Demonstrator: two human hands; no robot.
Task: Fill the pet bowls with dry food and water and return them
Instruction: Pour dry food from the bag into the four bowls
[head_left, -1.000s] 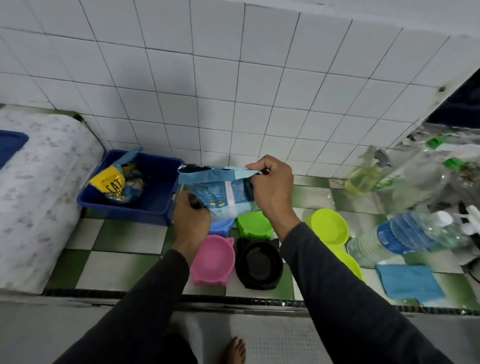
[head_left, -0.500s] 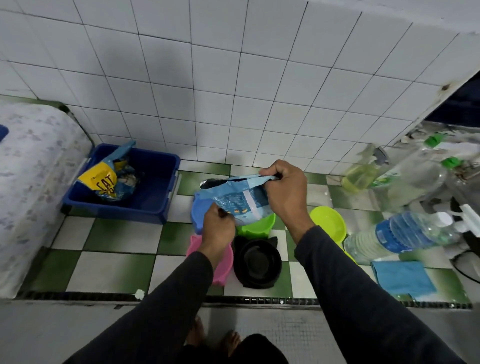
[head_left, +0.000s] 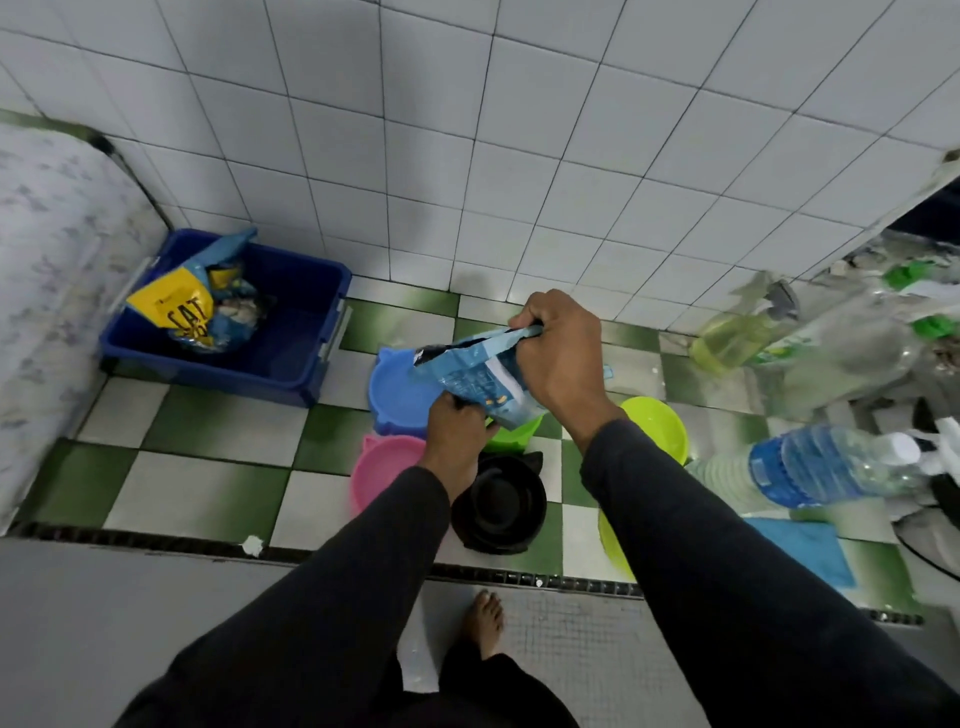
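I hold a light blue pet food bag (head_left: 475, 371) over the bowls, tipped so its open mouth faces left. My right hand (head_left: 561, 358) grips the bag's top edge. My left hand (head_left: 454, 431) holds its lower end. Below the mouth sits a blue bowl (head_left: 397, 389). A pink bowl (head_left: 384, 475), a black bowl (head_left: 498, 506) and a green bowl (head_left: 511, 436) stand close by on the green and white tiled ledge (head_left: 208, 467). A lime bowl (head_left: 657, 426) lies right of my right wrist, another lime bowl (head_left: 613, 545) under my forearm.
A blue tub (head_left: 291, 332) at the left holds a yellow cat food bag (head_left: 179, 312). A water bottle (head_left: 826, 467), a spray bottle (head_left: 737, 332) and other bottles crowd the right. A blue cloth (head_left: 810, 545) lies at the front right. My bare foot (head_left: 483, 621) stands on the floor below.
Both hands have carried the bag to the right and lower, from beside the blue tub to above the blue bowl, with its mouth tilted further down and left.
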